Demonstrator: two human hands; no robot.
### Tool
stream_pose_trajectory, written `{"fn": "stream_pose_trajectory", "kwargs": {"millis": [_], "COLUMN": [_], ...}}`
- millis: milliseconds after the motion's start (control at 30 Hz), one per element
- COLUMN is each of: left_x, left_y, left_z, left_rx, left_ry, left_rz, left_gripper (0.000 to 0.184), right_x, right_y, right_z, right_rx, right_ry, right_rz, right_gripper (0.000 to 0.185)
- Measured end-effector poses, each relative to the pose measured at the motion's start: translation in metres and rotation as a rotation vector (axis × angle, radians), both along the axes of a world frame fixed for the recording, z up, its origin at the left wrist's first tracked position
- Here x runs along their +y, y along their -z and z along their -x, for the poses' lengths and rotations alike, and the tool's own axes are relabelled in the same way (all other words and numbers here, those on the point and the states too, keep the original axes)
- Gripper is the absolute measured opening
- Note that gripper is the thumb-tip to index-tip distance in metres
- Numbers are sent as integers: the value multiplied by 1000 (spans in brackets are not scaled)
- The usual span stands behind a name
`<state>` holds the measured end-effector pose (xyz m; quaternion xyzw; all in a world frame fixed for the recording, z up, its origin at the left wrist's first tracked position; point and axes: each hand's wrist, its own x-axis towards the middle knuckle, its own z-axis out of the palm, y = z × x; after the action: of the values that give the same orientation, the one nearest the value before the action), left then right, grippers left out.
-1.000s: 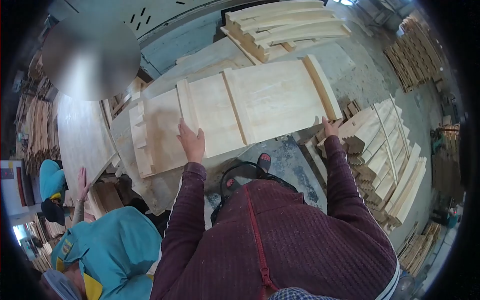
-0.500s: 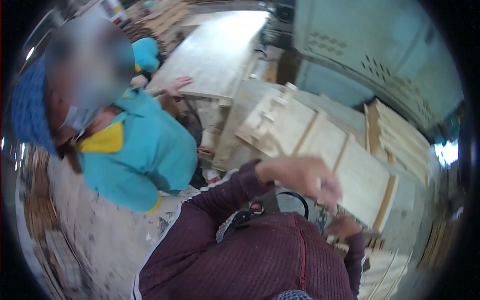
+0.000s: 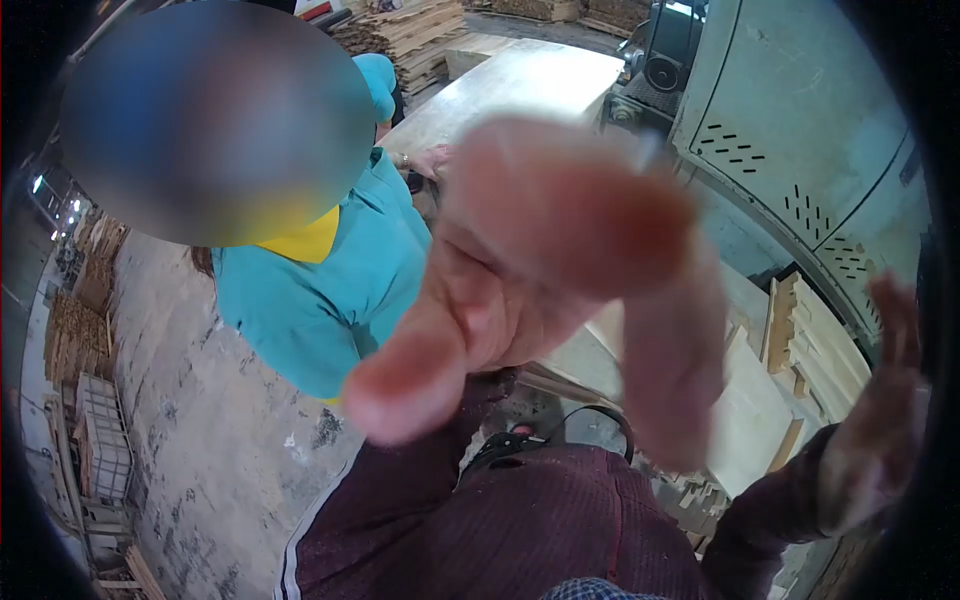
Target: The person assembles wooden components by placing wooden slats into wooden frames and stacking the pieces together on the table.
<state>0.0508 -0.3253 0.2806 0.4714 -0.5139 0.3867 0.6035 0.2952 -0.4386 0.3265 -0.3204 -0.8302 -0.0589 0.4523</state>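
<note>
My left hand (image 3: pixel 560 260) is raised very close to the camera, large and blurred, its thumb and fingers apart and nothing between them. At the right edge my right hand (image 3: pixel 875 420) is also lifted, fingers stretched upward, holding nothing. Behind and below my left hand lies the pale wooden panel (image 3: pixel 745 405), mostly hidden by that hand. Neither hand touches the panel.
A co-worker in a teal shirt (image 3: pixel 320 300) stands close on the left, one hand (image 3: pixel 428 160) by a pale board (image 3: pixel 520 85). A green metal cabinet (image 3: pixel 800 120) stands at the right, with shaped wood pieces (image 3: pixel 820 340) below it. A wire crate (image 3: pixel 100 440) sits far left.
Both my hands have left the wooden panel and risen toward the camera. The view has swung left, bringing the co-worker nearer the middle and shifting the panel to the right.
</note>
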Motion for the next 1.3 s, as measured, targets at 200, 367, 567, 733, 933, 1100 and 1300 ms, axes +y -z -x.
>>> {"fn": "stream_pose_trajectory", "kwargs": {"millis": [200, 367, 567, 733, 933, 1100, 1300], "left_x": [-8, -33, -3, 6, -32, -143, -270], "left_y": [6, 7, -23, 145, 280, 265, 274], "left_z": [49, 134, 31, -97, -147, -237, -376], "left_rx": [16, -87, 109, 1263, 1771, 1721, 1503], "left_ry": [-257, -79, 561, -760, -523, -265, -253], "left_rz": [147, -83, -580, 406, -84, -656, -857], "left_gripper": [32, 9, 9, 61, 53, 53, 47], "right_x": [19, 7, -34, -140, -310, -482, -753], "right_y": [8, 21, 124, 311, 390, 418, 374], "right_z": [1, -24, -66, -76, -73, -103, -180], "right_rx": [-1, 110, 300, 5, 512, 713, 610], "right_ry": [100, 268, 655, 915, 1480, 2051, 2857], "right_rz": [-140, -208, 112, 976, 1181, 843, 799], "right_gripper": [47, 43, 38, 36, 38, 46, 73]}}
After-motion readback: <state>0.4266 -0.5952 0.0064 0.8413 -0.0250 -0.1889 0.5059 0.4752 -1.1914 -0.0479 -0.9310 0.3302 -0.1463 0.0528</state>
